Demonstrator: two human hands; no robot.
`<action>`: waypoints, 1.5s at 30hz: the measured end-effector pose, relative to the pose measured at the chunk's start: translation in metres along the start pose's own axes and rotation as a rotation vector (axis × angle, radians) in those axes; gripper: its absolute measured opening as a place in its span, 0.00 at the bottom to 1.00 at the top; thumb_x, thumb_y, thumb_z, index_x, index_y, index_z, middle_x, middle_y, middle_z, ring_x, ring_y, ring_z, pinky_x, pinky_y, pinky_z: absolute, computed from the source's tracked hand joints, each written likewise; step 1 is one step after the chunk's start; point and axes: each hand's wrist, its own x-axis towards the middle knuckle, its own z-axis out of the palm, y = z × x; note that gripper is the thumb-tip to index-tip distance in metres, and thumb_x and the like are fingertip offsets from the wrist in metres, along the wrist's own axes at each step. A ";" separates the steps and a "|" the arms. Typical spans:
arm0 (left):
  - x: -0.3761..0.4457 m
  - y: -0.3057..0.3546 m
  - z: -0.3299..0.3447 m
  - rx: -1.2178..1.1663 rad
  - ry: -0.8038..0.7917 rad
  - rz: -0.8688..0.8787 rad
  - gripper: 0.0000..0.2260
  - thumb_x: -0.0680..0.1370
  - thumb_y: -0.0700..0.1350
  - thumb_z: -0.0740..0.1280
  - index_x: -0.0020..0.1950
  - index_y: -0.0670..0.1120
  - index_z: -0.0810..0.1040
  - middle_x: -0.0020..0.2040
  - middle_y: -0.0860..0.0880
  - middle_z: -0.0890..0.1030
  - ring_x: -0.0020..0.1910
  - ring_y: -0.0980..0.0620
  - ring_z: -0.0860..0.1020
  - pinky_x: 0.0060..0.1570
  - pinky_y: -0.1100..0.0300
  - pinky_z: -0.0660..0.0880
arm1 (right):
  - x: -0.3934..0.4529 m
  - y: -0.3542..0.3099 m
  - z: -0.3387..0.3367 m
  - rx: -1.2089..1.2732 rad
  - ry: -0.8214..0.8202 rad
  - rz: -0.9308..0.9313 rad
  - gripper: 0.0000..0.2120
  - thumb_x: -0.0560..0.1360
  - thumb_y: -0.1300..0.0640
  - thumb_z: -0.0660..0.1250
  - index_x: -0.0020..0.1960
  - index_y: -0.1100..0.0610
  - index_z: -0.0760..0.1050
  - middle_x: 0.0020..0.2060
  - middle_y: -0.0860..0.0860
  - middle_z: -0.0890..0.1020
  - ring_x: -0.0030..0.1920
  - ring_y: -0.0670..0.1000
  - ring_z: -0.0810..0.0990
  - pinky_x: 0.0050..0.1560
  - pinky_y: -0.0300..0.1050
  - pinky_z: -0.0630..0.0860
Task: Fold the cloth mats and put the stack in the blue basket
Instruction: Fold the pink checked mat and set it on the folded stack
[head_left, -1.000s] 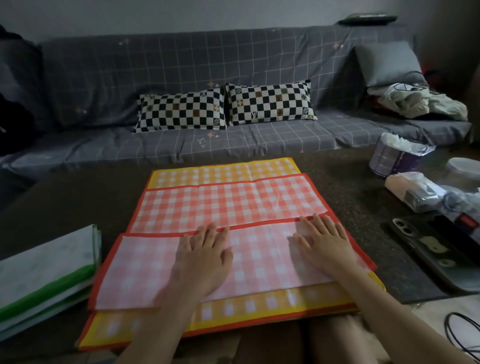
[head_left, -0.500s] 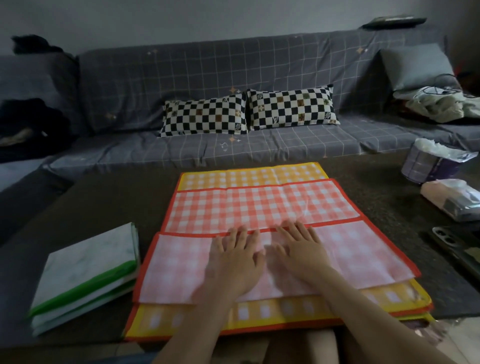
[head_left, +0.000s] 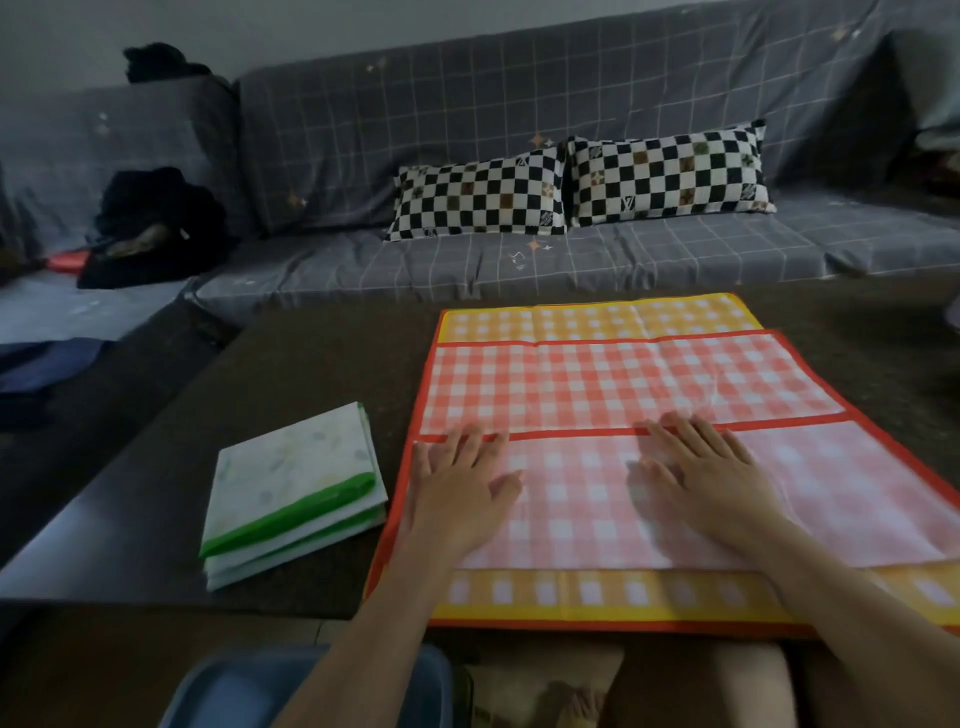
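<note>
A red-checked mat (head_left: 623, 387) lies on the dark table over a yellow-checked mat (head_left: 597, 322). Its near half is folded up, showing the pale pink underside (head_left: 582, 499). My left hand (head_left: 462, 488) presses flat on the left end of that fold, fingers spread. My right hand (head_left: 701, 478) lies flat near the middle, fingertips at the fold's red edge. A folded white and green mat (head_left: 291, 488) sits to the left of them. Part of a blue basket (head_left: 234, 686) shows below the table's front edge, under my left forearm.
A grey checked sofa (head_left: 519, 260) runs behind the table (head_left: 311, 374) with two black-and-white checkered pillows (head_left: 571, 182). Dark clothes (head_left: 150, 223) are piled on the sofa's left part. My knees show under the table's near edge.
My left hand has slid left along the folded flap, away from the right hand. The view has turned left, so the mats now sit further right and the basket has come into sight.
</note>
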 end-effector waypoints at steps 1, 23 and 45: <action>0.000 0.001 -0.001 -0.001 -0.002 0.002 0.27 0.79 0.65 0.42 0.77 0.60 0.40 0.79 0.53 0.41 0.77 0.50 0.37 0.73 0.38 0.39 | 0.000 0.000 -0.001 -0.001 -0.004 0.002 0.29 0.78 0.38 0.38 0.76 0.44 0.41 0.77 0.47 0.44 0.76 0.50 0.40 0.76 0.50 0.41; 0.109 0.083 -0.050 -0.270 0.192 0.108 0.17 0.82 0.47 0.54 0.70 0.49 0.71 0.70 0.52 0.71 0.71 0.52 0.66 0.73 0.44 0.48 | 0.081 0.036 -0.049 0.113 0.101 -0.009 0.23 0.81 0.46 0.49 0.74 0.49 0.58 0.74 0.50 0.62 0.75 0.51 0.57 0.73 0.49 0.53; 0.204 0.071 -0.030 -0.261 0.536 0.134 0.10 0.82 0.47 0.57 0.54 0.45 0.77 0.54 0.47 0.72 0.58 0.46 0.69 0.67 0.51 0.58 | 0.181 0.062 -0.030 0.283 0.467 0.013 0.09 0.79 0.53 0.58 0.51 0.54 0.76 0.51 0.50 0.77 0.57 0.54 0.68 0.61 0.46 0.53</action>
